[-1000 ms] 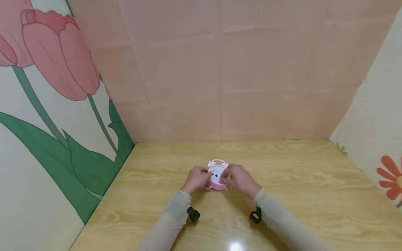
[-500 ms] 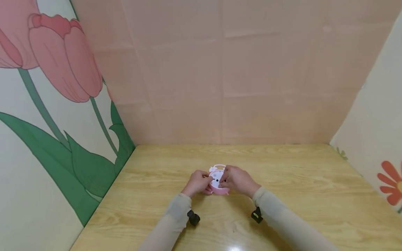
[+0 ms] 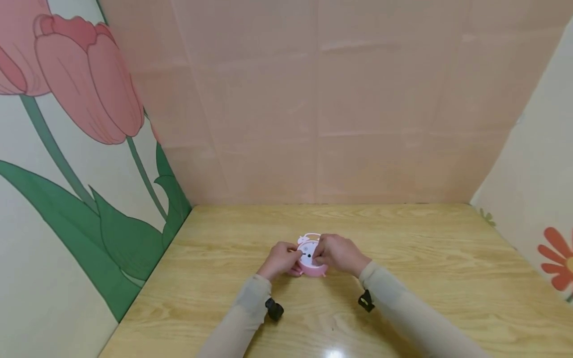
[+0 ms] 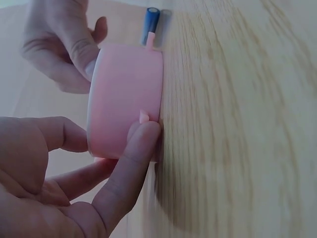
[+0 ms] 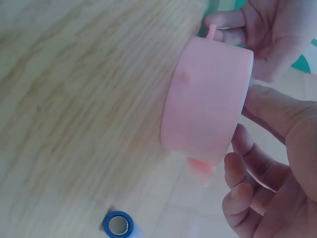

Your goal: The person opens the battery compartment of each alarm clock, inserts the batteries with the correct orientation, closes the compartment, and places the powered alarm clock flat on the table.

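Note:
A pink twin-bell alarm clock (image 3: 314, 271) with a white face lies tilted back on the wooden table. My left hand (image 3: 283, 260) grips its left side, the thumb over the face and the other fingers round the pink body (image 4: 126, 94). Curled fingers of my right hand (image 3: 339, 252) rest at the right part of the face and cover much of it. A black hub and a short dark clock hand show between the two hands. In the right wrist view, the right thumb (image 5: 272, 106) meets the face; I cannot tell what its fingertips pinch.
A blue cylinder like a battery (image 4: 152, 20) lies on the table past the clock, hidden in the head view. The wooden tabletop (image 3: 215, 288) ends at a pink back wall (image 3: 250, 124), with flower-patterned walls on both sides.
My right hand has moved left, from the clock's right edge further over its face. The left hand keeps its hold. The view has shifted slightly.

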Action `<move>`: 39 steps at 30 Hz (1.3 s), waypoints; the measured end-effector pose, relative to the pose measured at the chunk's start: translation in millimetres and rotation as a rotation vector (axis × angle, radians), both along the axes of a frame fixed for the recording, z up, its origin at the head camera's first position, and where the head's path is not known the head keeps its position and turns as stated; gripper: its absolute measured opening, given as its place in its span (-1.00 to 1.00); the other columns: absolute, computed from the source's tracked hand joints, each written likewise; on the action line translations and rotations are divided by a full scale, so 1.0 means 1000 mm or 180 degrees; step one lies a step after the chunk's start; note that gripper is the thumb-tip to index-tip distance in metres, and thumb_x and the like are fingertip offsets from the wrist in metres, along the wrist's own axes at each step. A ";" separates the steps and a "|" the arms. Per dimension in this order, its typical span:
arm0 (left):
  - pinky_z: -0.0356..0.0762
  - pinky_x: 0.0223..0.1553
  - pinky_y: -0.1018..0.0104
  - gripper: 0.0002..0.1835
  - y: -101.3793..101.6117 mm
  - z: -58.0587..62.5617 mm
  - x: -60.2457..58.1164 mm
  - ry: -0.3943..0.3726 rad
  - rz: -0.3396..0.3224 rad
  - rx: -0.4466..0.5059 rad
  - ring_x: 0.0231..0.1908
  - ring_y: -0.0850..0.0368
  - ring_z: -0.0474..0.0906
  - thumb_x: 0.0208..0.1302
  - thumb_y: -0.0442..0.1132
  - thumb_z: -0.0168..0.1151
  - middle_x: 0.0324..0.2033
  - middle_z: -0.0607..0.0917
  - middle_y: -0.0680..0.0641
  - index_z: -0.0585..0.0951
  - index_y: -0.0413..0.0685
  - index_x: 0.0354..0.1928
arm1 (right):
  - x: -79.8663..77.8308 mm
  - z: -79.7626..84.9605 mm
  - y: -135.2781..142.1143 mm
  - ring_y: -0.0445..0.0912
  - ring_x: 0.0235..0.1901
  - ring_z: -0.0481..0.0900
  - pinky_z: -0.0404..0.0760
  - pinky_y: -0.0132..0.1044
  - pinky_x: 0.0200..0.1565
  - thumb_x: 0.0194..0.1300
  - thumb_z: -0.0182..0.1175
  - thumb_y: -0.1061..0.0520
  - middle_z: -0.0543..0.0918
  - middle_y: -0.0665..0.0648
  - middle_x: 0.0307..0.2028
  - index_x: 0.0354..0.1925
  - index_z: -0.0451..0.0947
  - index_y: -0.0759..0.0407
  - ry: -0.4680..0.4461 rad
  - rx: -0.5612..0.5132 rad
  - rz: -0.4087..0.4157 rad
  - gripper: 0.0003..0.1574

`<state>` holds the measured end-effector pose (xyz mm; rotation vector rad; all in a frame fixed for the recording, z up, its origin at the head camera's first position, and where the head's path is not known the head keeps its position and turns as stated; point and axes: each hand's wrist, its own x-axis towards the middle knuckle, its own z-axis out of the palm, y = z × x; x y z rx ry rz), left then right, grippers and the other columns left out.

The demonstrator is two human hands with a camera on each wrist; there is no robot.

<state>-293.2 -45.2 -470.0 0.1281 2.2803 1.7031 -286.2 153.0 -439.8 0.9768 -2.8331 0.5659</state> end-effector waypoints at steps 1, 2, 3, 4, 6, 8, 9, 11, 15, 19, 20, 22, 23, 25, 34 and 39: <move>0.78 -0.49 0.22 -0.65 0.000 0.000 -0.001 -0.0016 -0.0002 0.0006 -0.59 0.09 0.66 0.39 -0.32 0.12 -0.55 0.68 -0.19 0.55 -0.41 0.12 | 0.000 0.001 0.000 -0.27 -0.39 0.50 0.58 -0.38 -0.40 0.16 0.47 0.08 0.58 -0.16 -0.37 -0.33 0.81 -0.01 0.0013 0.0014 0.0006 -0.94; 0.78 -0.49 0.22 -0.65 -0.001 0.000 -0.002 -0.0030 -0.0006 0.0012 -0.59 0.09 0.66 0.39 -0.32 0.12 -0.55 0.68 -0.18 0.55 -0.40 0.11 | -0.001 0.001 -0.001 -0.27 -0.39 0.50 0.58 -0.39 -0.40 0.15 0.47 0.07 0.58 -0.15 -0.37 -0.34 0.80 -0.02 0.0034 0.0031 0.0002 -0.94; 0.78 -0.48 0.22 -0.66 -0.001 0.000 -0.002 -0.0040 -0.0012 0.0010 -0.59 0.09 0.67 0.39 -0.32 0.12 -0.55 0.68 -0.18 0.56 -0.40 0.11 | -0.001 0.002 -0.001 -0.27 -0.40 0.50 0.58 -0.38 -0.41 0.14 0.48 0.06 0.59 -0.14 -0.37 -0.34 0.80 -0.03 0.0066 0.0042 0.0006 -0.93; 0.78 -0.48 0.22 -0.67 -0.001 0.001 -0.002 -0.0044 -0.0017 0.0015 -0.59 0.09 0.67 0.39 -0.32 0.12 -0.54 0.68 -0.18 0.56 -0.39 0.10 | -0.001 0.002 -0.002 -0.26 -0.40 0.51 0.58 -0.38 -0.42 0.13 0.49 0.06 0.59 -0.13 -0.37 -0.35 0.80 -0.03 0.0100 0.0056 0.0015 -0.93; 0.78 -0.48 0.23 -0.68 -0.002 0.003 -0.002 -0.0047 -0.0029 0.0006 -0.58 0.09 0.67 0.39 -0.31 0.12 -0.53 0.69 -0.19 0.58 -0.37 0.08 | -0.002 0.004 -0.002 -0.25 -0.40 0.52 0.59 -0.36 -0.42 0.12 0.49 0.05 0.60 -0.12 -0.37 -0.35 0.80 -0.04 0.0141 0.0089 0.0009 -0.92; 0.78 -0.47 0.24 -0.69 -0.002 0.005 -0.002 -0.0040 -0.0050 -0.0017 -0.58 0.09 0.67 0.39 -0.31 0.12 -0.52 0.69 -0.19 0.58 -0.36 0.07 | -0.004 0.005 -0.002 -0.24 -0.39 0.54 0.61 -0.34 -0.42 0.11 0.50 0.04 0.61 -0.12 -0.36 -0.35 0.80 -0.05 0.0157 0.0138 0.0000 -0.91; 0.78 -0.47 0.24 -0.69 -0.003 0.005 -0.002 -0.0044 -0.0055 -0.0030 -0.58 0.10 0.67 0.39 -0.31 0.12 -0.51 0.69 -0.19 0.58 -0.36 0.07 | -0.004 0.006 -0.002 -0.24 -0.38 0.55 0.62 -0.33 -0.42 0.11 0.50 0.04 0.61 -0.13 -0.36 -0.35 0.80 -0.05 0.0152 0.0160 0.0001 -0.91; 0.78 -0.46 0.24 -0.68 -0.003 0.006 -0.001 -0.0051 -0.0071 -0.0049 -0.57 0.10 0.67 0.40 -0.30 0.12 -0.50 0.69 -0.19 0.57 -0.36 0.08 | -0.005 0.006 -0.003 -0.25 -0.37 0.56 0.64 -0.31 -0.40 0.11 0.50 0.05 0.62 -0.15 -0.35 -0.33 0.80 -0.06 0.0140 0.0186 0.0010 -0.90; 0.78 -0.46 0.23 -0.66 -0.003 0.006 0.000 -0.0052 -0.0091 -0.0026 -0.56 0.10 0.67 0.41 -0.30 0.11 -0.49 0.69 -0.20 0.56 -0.38 0.12 | -0.004 0.003 -0.003 -0.26 -0.37 0.53 0.62 -0.35 -0.42 0.11 0.50 0.06 0.60 -0.18 -0.37 -0.38 0.78 -0.07 0.0313 0.0222 0.0148 -0.94; 0.78 -0.47 0.23 -0.67 -0.003 0.003 0.000 -0.0057 -0.0105 0.0027 -0.57 0.10 0.66 0.41 -0.32 0.10 -0.50 0.69 -0.23 0.56 -0.40 0.11 | -0.001 -0.002 -0.003 -0.27 -0.38 0.46 0.55 -0.44 -0.48 0.13 0.48 0.08 0.56 -0.18 -0.40 -0.46 0.74 -0.09 0.0730 0.0297 0.0479 -0.91; 0.78 -0.47 0.23 -0.67 -0.003 0.003 0.000 -0.0060 -0.0108 0.0038 -0.58 0.10 0.66 0.41 -0.32 0.10 -0.50 0.70 -0.23 0.57 -0.40 0.09 | -0.001 -0.003 -0.003 -0.27 -0.39 0.44 0.53 -0.45 -0.50 0.13 0.48 0.10 0.55 -0.18 -0.41 -0.49 0.73 -0.08 0.0846 0.0313 0.0566 -0.88; 0.78 -0.47 0.23 -0.69 -0.003 0.002 -0.001 -0.0054 -0.0128 0.0051 -0.58 0.11 0.66 0.40 -0.32 0.10 -0.50 0.70 -0.24 0.58 -0.39 0.06 | -0.001 -0.005 -0.003 -0.28 -0.43 0.40 0.49 -0.47 -0.52 0.12 0.47 0.12 0.53 -0.16 -0.42 -0.53 0.69 -0.06 0.1036 0.0334 0.0691 -0.83; 0.78 -0.47 0.23 -0.70 -0.003 0.002 -0.001 -0.0051 -0.0140 0.0061 -0.58 0.11 0.66 0.40 -0.33 0.09 -0.50 0.70 -0.24 0.59 -0.39 0.04 | -0.002 -0.005 -0.003 -0.28 -0.45 0.39 0.48 -0.46 -0.53 0.11 0.47 0.14 0.52 -0.16 -0.43 -0.56 0.67 -0.06 0.1129 0.0343 0.0744 -0.80; 0.78 -0.46 0.23 -0.72 -0.004 0.001 -0.002 -0.0054 -0.0168 0.0084 -0.58 0.10 0.66 0.39 -0.34 0.08 -0.50 0.70 -0.25 0.61 -0.39 0.01 | -0.002 -0.005 -0.004 -0.29 -0.48 0.37 0.46 -0.44 -0.54 0.09 0.47 0.16 0.51 -0.15 -0.45 -0.61 0.60 -0.06 0.1262 0.0378 0.0820 -0.74; 0.79 -0.44 0.18 -0.75 -0.007 0.000 -0.003 -0.0042 -0.0239 0.0075 -0.55 0.09 0.67 0.39 -0.35 0.08 -0.46 0.71 -0.26 0.64 -0.33 -0.03 | -0.001 -0.007 -0.006 -0.27 -0.50 0.33 0.37 -0.47 -0.55 0.09 0.39 0.21 0.48 -0.12 -0.46 -0.60 0.53 -0.06 0.1287 0.0598 0.0703 -0.73; 0.79 -0.45 0.21 -0.74 -0.005 -0.001 -0.004 -0.0018 -0.0247 0.0094 -0.56 0.10 0.67 0.37 -0.37 0.08 -0.45 0.72 -0.28 0.65 -0.35 -0.03 | -0.001 -0.009 -0.005 -0.29 -0.53 0.28 0.31 -0.53 -0.57 0.03 0.38 0.24 0.45 -0.12 -0.49 -0.59 0.52 -0.05 0.1301 0.0422 0.0583 -0.74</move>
